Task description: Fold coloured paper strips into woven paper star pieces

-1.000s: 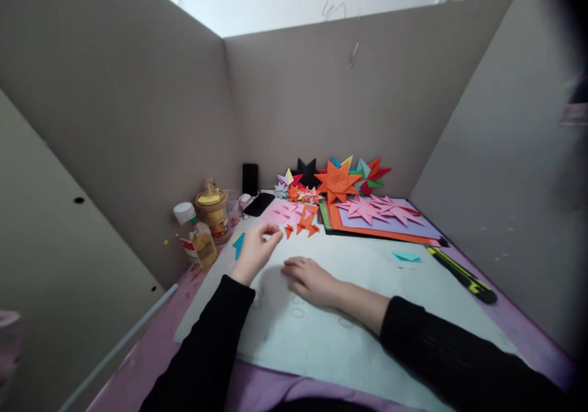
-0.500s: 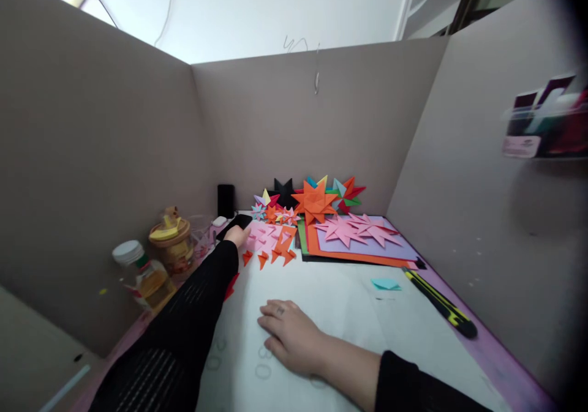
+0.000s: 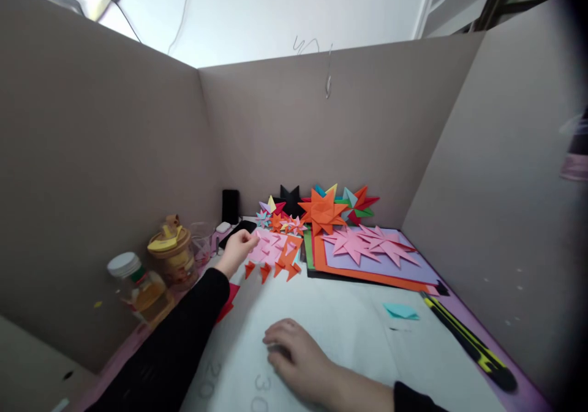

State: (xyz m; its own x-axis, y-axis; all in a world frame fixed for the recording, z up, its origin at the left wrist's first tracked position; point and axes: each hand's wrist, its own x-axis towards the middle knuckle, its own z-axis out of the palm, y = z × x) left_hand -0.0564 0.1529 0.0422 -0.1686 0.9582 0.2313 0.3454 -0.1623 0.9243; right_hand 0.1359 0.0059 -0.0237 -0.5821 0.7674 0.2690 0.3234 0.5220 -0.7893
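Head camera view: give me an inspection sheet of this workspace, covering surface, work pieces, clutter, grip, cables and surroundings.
Surface: white sheet, marked with "20" and "30".
Work pieces: pink pieces and orange pieces grouped ahead; turquoise piece farther right; folded stars at the back.
Clutter: white-capped bottle and yellow-topped cup on the left; yellow-and-black cutter on the right.
Grip: left hand beside the pink pieces, fingertips drawn together, too small to tell whether holding anything; right hand rests on the sheet, fingers curved.
Cables: pale cord and dark cord, both above the partitions.
Surroundings: gray partitions left, rear and right.
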